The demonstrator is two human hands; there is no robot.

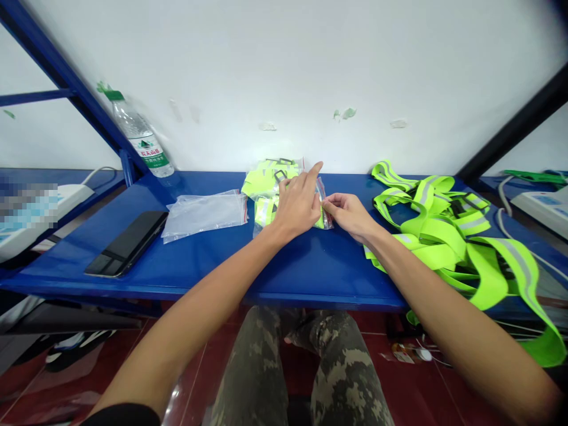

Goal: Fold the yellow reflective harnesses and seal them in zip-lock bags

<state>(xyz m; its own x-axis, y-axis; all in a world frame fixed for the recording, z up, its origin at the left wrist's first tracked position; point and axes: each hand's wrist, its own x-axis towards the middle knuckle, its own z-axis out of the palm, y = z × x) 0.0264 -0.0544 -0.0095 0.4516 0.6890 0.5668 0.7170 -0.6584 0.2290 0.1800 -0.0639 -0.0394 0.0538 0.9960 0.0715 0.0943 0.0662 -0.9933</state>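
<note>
My left hand (pixel 298 202) lies over a clear plastic bag (pixel 265 213) with a folded yellow-green reflective strap inside, its fingers spread and pointing away from me. At the bag's right end, my right hand (pixel 348 214) pinches the edge between thumb and fingers. Behind this bag, against the wall, are more bagged yellow-green straps (pixel 266 177) with black buckles. My left hand hides part of both.
Flat clear bags (pixel 206 214) lie left of my hands, beside a black phone (pixel 128 244). A water bottle (pixel 146 139) leans at the back left. Loose reflective straps (pixel 439 231) are heaped at the right, hanging over the front edge of the blue table (pixel 306 278).
</note>
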